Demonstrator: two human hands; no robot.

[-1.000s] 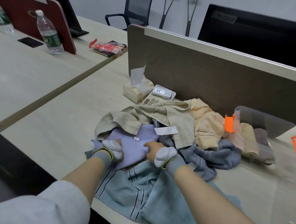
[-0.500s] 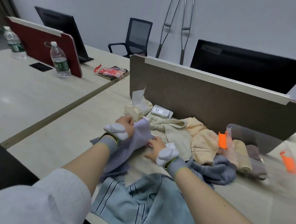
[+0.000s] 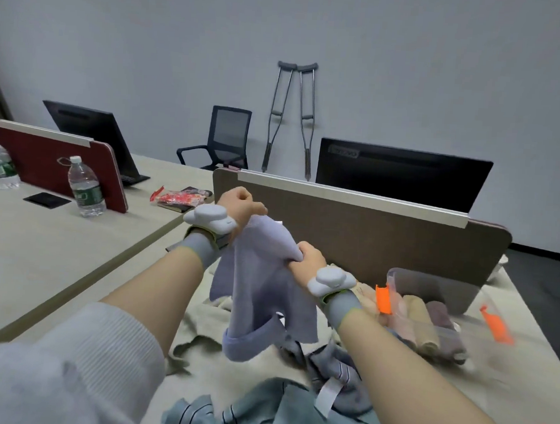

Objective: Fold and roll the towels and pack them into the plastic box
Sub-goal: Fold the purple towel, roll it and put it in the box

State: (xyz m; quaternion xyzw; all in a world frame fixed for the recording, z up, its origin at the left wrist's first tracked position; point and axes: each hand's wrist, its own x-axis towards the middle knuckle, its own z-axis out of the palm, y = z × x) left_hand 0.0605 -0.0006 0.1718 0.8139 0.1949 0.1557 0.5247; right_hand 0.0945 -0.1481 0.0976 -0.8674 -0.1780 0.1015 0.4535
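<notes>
Lavender towel, crumpled, hanging, gripped by both hands

At frame centre the lavender towel is plain. Lower centre, a pale blue towel carries dark stripes; a beige towel lies above it. The clear plastic box at right has orange clips. Upper left, the divider is dark red.

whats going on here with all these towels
A person is holding a lavender towel up off the desk, gripping its top edge with the left hand and right hand. More unfolded towels lie heaped below. To the right, a clear plastic box already holds a few rolled towels.
</notes>
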